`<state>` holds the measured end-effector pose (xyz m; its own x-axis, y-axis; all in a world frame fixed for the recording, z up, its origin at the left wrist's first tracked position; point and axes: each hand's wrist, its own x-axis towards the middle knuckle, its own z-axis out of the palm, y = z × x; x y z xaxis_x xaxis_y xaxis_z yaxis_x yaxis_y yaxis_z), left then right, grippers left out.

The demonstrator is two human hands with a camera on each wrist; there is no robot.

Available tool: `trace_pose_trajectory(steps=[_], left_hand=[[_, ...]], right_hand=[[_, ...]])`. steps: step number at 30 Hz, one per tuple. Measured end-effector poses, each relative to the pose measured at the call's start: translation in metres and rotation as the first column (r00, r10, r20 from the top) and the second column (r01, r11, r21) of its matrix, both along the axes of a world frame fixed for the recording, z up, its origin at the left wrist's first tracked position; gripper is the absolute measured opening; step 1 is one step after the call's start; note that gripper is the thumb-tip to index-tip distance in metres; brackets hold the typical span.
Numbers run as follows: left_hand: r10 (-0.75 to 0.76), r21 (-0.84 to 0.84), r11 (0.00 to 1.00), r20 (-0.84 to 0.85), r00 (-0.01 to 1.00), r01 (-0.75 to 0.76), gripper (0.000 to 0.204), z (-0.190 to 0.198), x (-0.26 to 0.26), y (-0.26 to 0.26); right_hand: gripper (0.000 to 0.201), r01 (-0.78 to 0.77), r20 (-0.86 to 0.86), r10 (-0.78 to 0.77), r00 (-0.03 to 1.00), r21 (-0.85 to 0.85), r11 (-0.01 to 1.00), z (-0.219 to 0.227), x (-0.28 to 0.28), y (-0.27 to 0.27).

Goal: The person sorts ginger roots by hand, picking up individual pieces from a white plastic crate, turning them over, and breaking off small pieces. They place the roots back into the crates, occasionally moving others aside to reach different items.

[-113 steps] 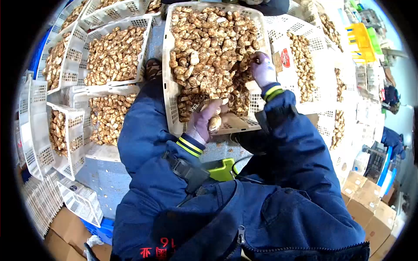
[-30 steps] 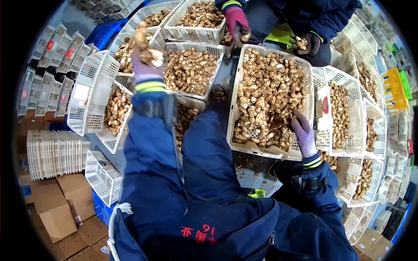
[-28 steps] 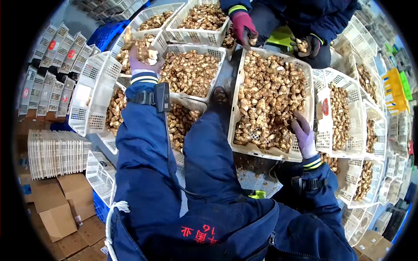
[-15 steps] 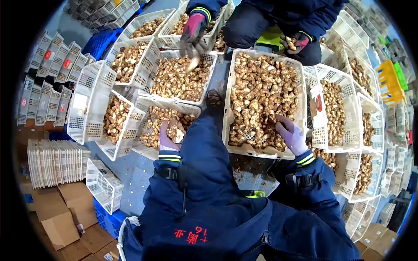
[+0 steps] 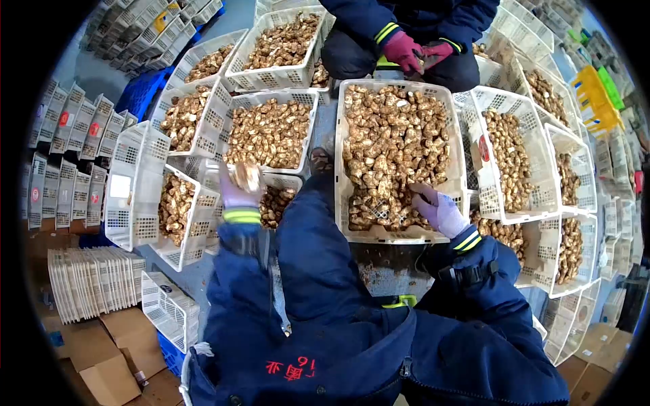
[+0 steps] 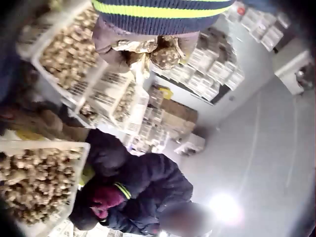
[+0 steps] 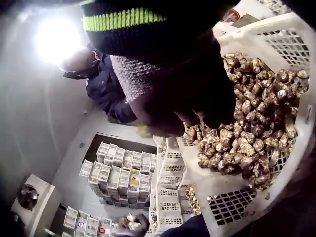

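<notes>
In the head view the left hand (image 5: 238, 189), in a purple glove, holds brown-and-white mushroom pieces (image 5: 248, 177) above the crates at the left, blurred. The left wrist view shows several pieces (image 6: 165, 58) gripped under the gloved fingers. The right hand (image 5: 439, 211) reaches into the near right part of a large white crate (image 5: 462, 145), its fingertips touching the brown mushrooms (image 5: 393, 149) heaped there. The right wrist view has that glove (image 7: 173, 94) dark over the pile (image 7: 247, 123); whether its fingertips pinch a piece is hidden.
Filled white crates (image 5: 311, 128) stand on both sides. Across the large crate sits another person (image 5: 413, 27) with gloved hands together. Stacked empty crates (image 5: 95, 284) and cardboard boxes (image 5: 112, 379) lie at the lower left.
The left hand has moved up and left from the near crate, still holding pieces. The right hand remains at the pile. The other person's hands have come together, and the head view has shifted.
</notes>
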<state>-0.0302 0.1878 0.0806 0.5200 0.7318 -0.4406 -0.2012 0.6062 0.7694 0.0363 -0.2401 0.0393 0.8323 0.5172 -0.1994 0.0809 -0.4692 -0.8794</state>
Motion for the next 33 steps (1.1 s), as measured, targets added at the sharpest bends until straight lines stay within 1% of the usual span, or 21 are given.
trace_pose_trajectory(steps=[1,4,5,6,8,9,11,12,13,15,16,17,18,19,20,21,22,25,29,32,33], left_hand=[[0.015,0.153,0.988,-0.054,0.998,-0.007,0.071,0.025,0.031,0.013],[-0.023,-0.120,0.991,0.255,0.967,0.055,0.099,0.127,0.123,0.031],[-0.156,0.104,0.986,0.270,0.950,0.133,0.102,0.117,0.147,0.053],[-0.246,0.161,0.961,0.139,0.959,0.223,0.109,0.124,0.146,0.037],[-0.242,0.289,0.932,0.053,0.969,0.217,0.107,0.093,0.155,0.036],[-0.218,0.424,0.885,0.012,0.976,0.193,0.098,0.071,0.138,0.015],[-0.335,0.296,0.909,0.098,0.937,0.294,0.054,0.023,0.104,-0.017],[-0.314,0.255,0.930,0.178,0.932,0.265,0.036,0.023,0.076,-0.070],[-0.322,-0.108,0.923,0.305,0.896,0.369,0.027,-0.011,0.063,-0.092],[-0.501,-0.069,0.861,0.063,0.863,0.505,0.025,-0.028,0.028,-0.171],[-0.631,0.023,0.776,0.051,0.774,0.630,0.020,-0.059,0.013,-0.196],[-0.652,-0.181,0.735,0.073,0.755,0.653,0.021,-0.082,0.003,-0.224],[-0.605,-0.015,0.796,-0.059,0.794,0.605,0.028,-0.097,-0.012,-0.258],[-0.643,-0.180,0.751,0.021,0.766,0.636,0.034,-0.111,-0.026,-0.278],[-0.787,-0.246,0.461,0.330,0.521,0.853,0.037,-0.123,-0.036,-0.273],[-0.852,-0.172,0.451,0.211,0.480,0.876,0.038,-0.135,-0.043,-0.280],[-0.896,-0.100,0.428,0.083,0.436,0.898,0.040,-0.120,-0.044,-0.286],[-0.896,-0.225,0.444,-0.086,0.436,0.867,0.053,-0.097,-0.027,-0.282],[-0.837,-0.261,0.543,-0.087,0.541,0.798,0.045,-0.098,-0.024,-0.275],[-0.796,-0.235,0.598,-0.062,0.602,0.766,0.043,-0.105,-0.024,-0.271],[-0.787,-0.232,0.608,-0.054,0.614,0.759,0.045,-0.107,-0.021,-0.267]], right_hand=[[0.035,-0.008,0.000,0.008,1.000,-0.037,0.999,0.006,0.001,0.001],[0.036,-0.038,-0.020,0.035,0.999,-0.143,0.989,0.030,0.002,0.004],[0.036,-0.011,0.064,0.018,0.998,-0.098,0.995,0.020,0.001,0.001],[0.037,0.009,0.148,-0.001,0.989,-0.051,0.999,0.013,0.002,-0.002],[0.040,0.033,-0.018,-0.036,0.999,-0.151,0.988,0.039,0.004,0.003],[0.040,0.000,0.058,0.008,0.998,-0.129,0.992,0.031,0.005,0.001],[0.040,-0.041,0.062,0.045,0.997,-0.065,0.997,0.027,0.001,0.001],[0.040,-0.068,0.193,0.070,0.979,-0.020,0.997,0.019,-0.001,-0.001],[0.040,-0.101,0.175,0.106,0.979,-0.037,0.994,0.015,0.000,-0.002],[0.038,-0.138,0.232,0.149,0.961,-0.062,0.988,0.008,0.003,-0.010],[0.037,-0.135,0.307,0.150,0.940,-0.071,0.988,0.004,0.003,-0.014],[0.036,-0.076,0.218,0.096,0.971,-0.099,0.992,0.011,0.002,-0.012],[0.035,-0.020,0.131,0.037,0.991,-0.131,0.991,0.018,0.002,-0.010],[0.032,0.033,0.067,-0.021,0.998,-0.187,0.982,0.023,0.001,-0.011],[0.027,0.024,0.185,0.014,0.983,-0.200,0.979,0.009,0.004,-0.019],[0.025,-0.009,0.165,0.064,0.984,-0.315,0.949,-0.003,0.009,-0.028],[0.024,-0.043,0.138,0.112,0.984,-0.423,0.905,-0.009,0.013,-0.033],[0.022,-0.031,0.196,0.152,0.969,-0.514,0.857,-0.044,0.018,-0.047],[0.022,-0.018,0.226,0.178,0.958,-0.570,0.822,-0.052,0.025,-0.043],[0.027,-0.032,0.101,0.125,0.987,-0.635,0.772,-0.047,0.045,-0.022],[0.028,0.010,0.184,0.117,0.976,-0.572,0.820,-0.045,0.049,-0.013]])
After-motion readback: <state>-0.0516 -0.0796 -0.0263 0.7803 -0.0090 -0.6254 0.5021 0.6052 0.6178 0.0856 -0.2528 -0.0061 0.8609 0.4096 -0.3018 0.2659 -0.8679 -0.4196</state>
